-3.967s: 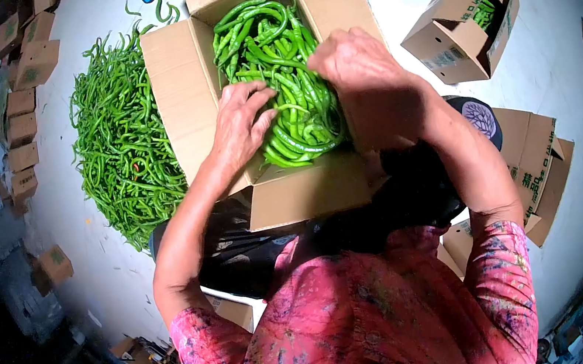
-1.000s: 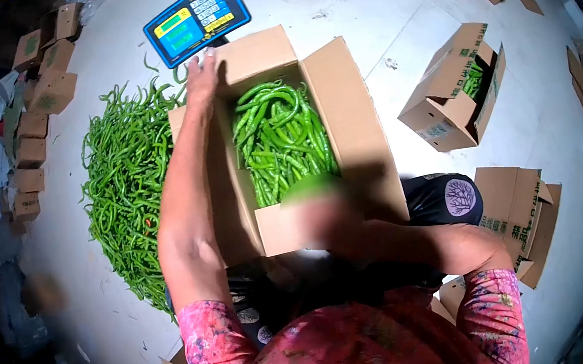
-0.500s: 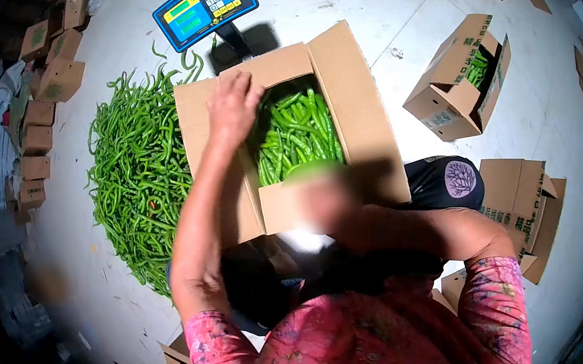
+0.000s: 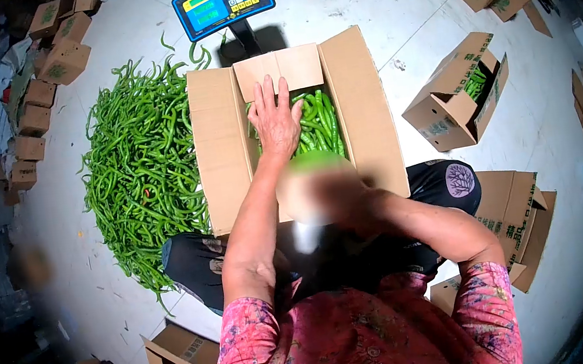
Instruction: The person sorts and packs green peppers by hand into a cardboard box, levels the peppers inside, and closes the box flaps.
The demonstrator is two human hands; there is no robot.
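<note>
An open cardboard box (image 4: pixel 219 147) full of green chili peppers (image 4: pixel 324 121) sits in front of me, its side flaps spread outward. My left hand (image 4: pixel 276 124) lies over the peppers with fingers spread, the fingertips on the far flap (image 4: pixel 302 69), which leans inward over the far end of the box. At the near edge of the box is my right hand (image 4: pixel 344 197); a round blur hides its fingers and the near flap there. Behind the box stands a digital scale display (image 4: pixel 225 1) on a post.
A large heap of green chili peppers (image 4: pixel 141 173) lies on the floor left of the box. To the right are a box with peppers inside (image 4: pixel 447 97) and open cardboard boxes (image 4: pixel 508 211). More boxes (image 4: pixel 66 61) line the left and far right edges.
My left hand has moved from the far left corner to the middle of the far flap, fingers now spread. That flap has folded inward over the peppers. My right hand stays near the front edge.
</note>
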